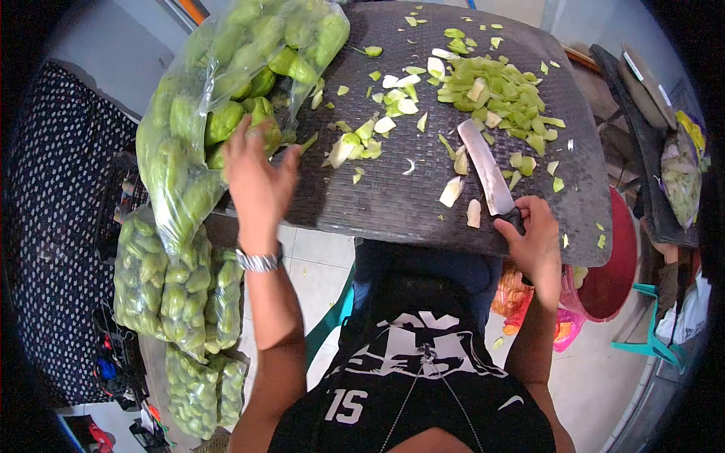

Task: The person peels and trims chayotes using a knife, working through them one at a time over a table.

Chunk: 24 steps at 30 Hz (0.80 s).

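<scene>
My left hand reaches to the mouth of a large clear plastic bag full of green chayotes. Its fingers are stretched and apart, with the fingertips over a chayote; whether they press on it I cannot tell. In my right hand is the black handle of a knife, near the table's front edge. The wide blade lies low over the tabletop and points away from me. Beyond it is a pile of pale green cut pieces. Loose trimmings are scattered between the bag and the knife.
The dark woven table has a rounded front edge. Several more bags of chayotes stand at the lower left. A red tub is below the table's right side, beside a teal stool. A dark shelf holds a bag of greens.
</scene>
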### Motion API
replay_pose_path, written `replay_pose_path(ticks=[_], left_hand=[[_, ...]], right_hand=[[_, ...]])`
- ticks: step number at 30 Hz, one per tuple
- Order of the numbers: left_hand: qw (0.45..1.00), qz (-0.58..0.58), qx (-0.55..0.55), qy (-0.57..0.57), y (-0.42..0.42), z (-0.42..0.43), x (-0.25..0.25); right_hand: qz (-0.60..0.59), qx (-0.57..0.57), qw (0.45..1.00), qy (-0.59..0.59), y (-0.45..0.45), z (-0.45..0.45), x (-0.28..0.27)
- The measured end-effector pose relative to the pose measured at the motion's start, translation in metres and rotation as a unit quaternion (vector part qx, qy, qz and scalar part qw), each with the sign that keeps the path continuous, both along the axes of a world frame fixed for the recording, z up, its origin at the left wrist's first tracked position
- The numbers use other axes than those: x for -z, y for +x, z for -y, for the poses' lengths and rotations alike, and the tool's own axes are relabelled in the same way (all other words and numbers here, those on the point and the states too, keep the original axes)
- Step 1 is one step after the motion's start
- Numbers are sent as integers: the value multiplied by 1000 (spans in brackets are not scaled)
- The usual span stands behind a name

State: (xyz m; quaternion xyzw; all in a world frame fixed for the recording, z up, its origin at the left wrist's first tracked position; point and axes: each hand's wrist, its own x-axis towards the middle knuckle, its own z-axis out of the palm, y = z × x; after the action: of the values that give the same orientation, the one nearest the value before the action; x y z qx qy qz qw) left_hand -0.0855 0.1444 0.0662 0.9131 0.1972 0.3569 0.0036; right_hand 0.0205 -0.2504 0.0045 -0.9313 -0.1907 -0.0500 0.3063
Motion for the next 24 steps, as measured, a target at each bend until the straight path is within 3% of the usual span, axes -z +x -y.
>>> replay_pose_path(ticks=[3, 4, 6, 11, 12, 15, 18, 21, 22, 24], left_hand=[[983, -155, -90, 24, 13, -50, 4], [978, -187, -89, 19, 20, -56, 3], [964, -254, -83, 10, 31, -65, 1], [965, -256, -31, 40, 33, -74, -28], [967, -252, -32, 37, 34, -73, -34], [975, -220, 1, 6, 35, -81, -43], [983, -184, 7, -18, 36, -79, -62], [996, -20, -14, -80, 35, -47, -90], [984, 55, 22, -166, 35, -43, -95], [918, 198, 93, -330, 34, -38, -99]], right_hand=[[-141, 9, 978, 155, 6, 12, 3], [-182, -6, 943, 277, 2, 6, -4], [-263, -15, 876, 404, -1, 3, -17], [-418, -16, 696, 584, -2, 8, -7], [-421, -6, 689, 589, -1, 6, -5], [-434, -9, 696, 572, -6, 1, -8], [-424, 5, 741, 521, -12, -6, -13], [-298, 33, 923, 241, -22, -21, -27], [-128, -39, 983, 124, -22, -15, -16], [-75, -136, 988, -13, -25, -5, -30]])
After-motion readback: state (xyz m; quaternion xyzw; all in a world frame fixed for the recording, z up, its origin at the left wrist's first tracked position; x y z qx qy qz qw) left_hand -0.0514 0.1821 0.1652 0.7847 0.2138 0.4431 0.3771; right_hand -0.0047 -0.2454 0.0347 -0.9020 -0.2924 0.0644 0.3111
